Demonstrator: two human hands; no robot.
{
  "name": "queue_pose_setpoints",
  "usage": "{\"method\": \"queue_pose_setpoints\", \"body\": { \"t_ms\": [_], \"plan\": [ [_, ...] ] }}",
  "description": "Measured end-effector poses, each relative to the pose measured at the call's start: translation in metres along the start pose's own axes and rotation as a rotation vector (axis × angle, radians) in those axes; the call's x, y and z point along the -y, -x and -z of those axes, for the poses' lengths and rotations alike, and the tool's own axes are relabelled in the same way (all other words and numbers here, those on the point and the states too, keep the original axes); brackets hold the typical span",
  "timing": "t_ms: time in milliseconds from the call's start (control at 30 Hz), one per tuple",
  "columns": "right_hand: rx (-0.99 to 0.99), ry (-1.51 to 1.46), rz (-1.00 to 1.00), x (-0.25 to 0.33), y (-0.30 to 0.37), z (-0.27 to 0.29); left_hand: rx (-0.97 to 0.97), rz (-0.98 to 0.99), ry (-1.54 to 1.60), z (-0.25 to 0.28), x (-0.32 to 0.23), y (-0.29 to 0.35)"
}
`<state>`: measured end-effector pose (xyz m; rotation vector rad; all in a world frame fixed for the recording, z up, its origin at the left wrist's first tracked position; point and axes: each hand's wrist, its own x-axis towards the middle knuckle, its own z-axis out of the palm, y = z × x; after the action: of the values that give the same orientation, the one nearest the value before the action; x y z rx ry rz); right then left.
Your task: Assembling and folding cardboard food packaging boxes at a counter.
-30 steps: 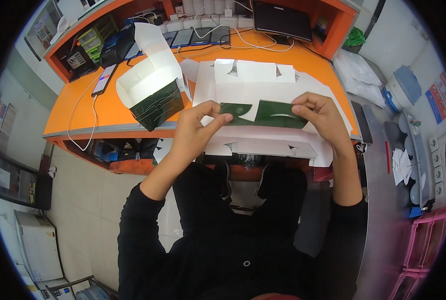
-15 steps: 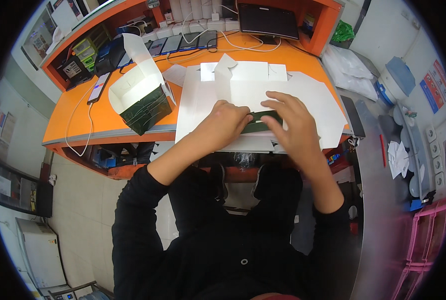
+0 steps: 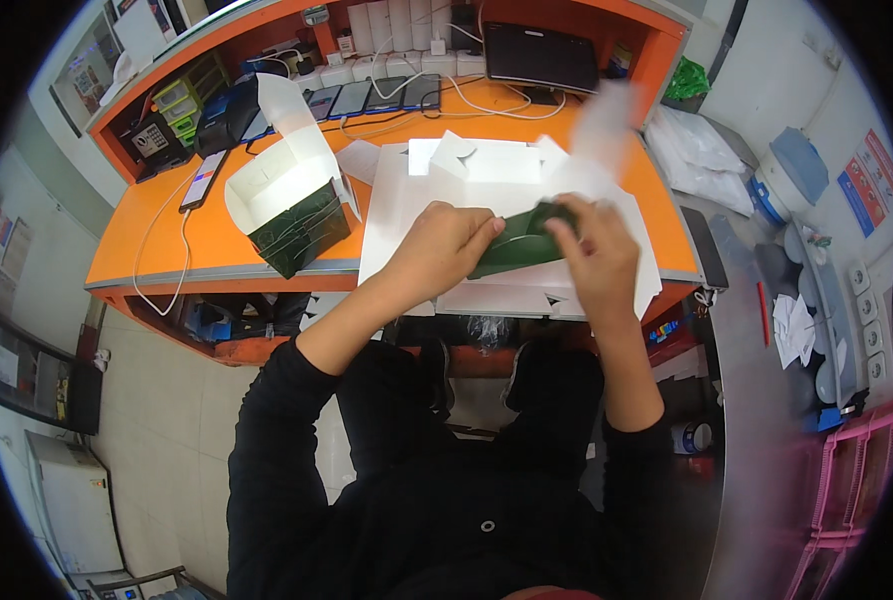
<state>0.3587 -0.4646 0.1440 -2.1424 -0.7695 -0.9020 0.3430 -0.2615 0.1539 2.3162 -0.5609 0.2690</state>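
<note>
A partly folded cardboard box, dark green outside and white inside, is between my hands at the desk's front. My left hand grips its left end, thumb on the green side. At its right end, the fingers of my right hand are curled round the green card. A white flap stands up behind my right hand, blurred by motion. Under the box lie flat white card sheets. Left of them stands a folded green box, its white inside showing and its lid raised.
On the orange desk, a phone lies at the left with a white cable. Several tablets or phones line the back, near a dark monitor. Plastic bags sit right of the desk, and pink racks stand at lower right.
My right hand has closed on the green card's right end. A white flap has swung up on the right, and more of the green side now shows.
</note>
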Motion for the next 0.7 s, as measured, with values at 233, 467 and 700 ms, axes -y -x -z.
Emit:
{"method": "queue_pose_setpoints", "body": {
  "t_ms": [233, 467, 700],
  "plan": [
    [0.111, 0.027, 0.096, 0.001, -0.011, -0.001, -0.032, -0.130, -0.148, -0.012, -0.006, -0.003],
    [-0.294, -0.734, -0.209, -0.061, -0.005, 0.084, -0.552, -0.022, 0.440, 0.026, 0.016, -0.019],
    [-0.062, -0.569, -0.412, -0.090, -0.038, 0.076, -0.148, 0.332, 0.885, 0.023, 0.016, -0.016]
  ]
}}
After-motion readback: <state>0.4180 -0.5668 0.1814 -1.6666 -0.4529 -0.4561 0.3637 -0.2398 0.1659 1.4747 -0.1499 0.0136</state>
